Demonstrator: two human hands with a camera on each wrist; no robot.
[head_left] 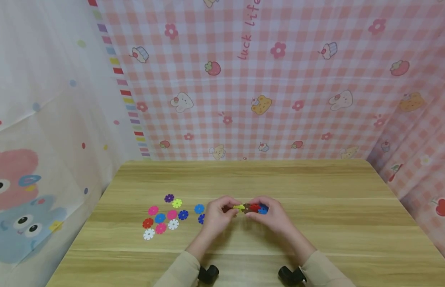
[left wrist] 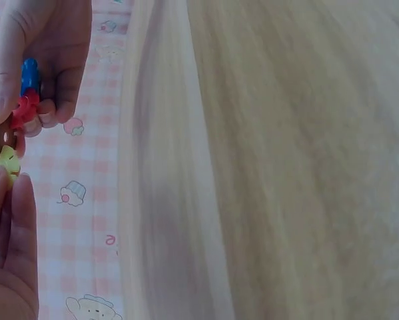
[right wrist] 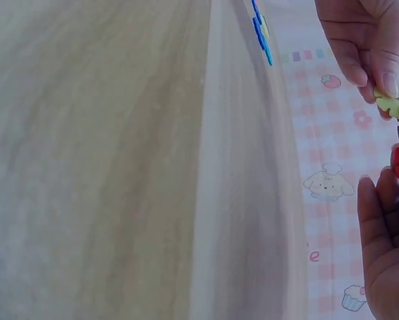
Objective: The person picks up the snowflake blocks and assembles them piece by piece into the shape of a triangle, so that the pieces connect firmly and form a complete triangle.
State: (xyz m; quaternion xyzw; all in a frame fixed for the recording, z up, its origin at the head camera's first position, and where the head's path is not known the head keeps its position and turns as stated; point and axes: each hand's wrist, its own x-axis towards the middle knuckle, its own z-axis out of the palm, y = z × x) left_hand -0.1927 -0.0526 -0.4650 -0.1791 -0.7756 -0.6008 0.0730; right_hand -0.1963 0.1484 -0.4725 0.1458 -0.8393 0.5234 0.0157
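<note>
A short row of flower-shaped interlocking discs spans my two hands above the table. My left hand (head_left: 218, 217) pinches the yellow disc (head_left: 239, 207) between thumb and fingers; a dark red piece (head_left: 226, 208) shows partly behind them. At the other end, my right hand (head_left: 274, 215) grips the brown disc (left wrist: 4, 137), the red disc (left wrist: 26, 109) and the blue disc (left wrist: 30, 77), which are linked. The yellow and brown discs meet edge to edge between the fingertips; whether they are fully slotted together I cannot tell. Fingers hide parts of the row.
Left of my hands, several loose discs lie flat on the wooden table (head_left: 333, 223), among them a purple disc (head_left: 169, 198), a white disc (head_left: 148, 234) and a light blue disc (head_left: 199, 208). A checked pink cloth (head_left: 226, 87) hangs behind the table.
</note>
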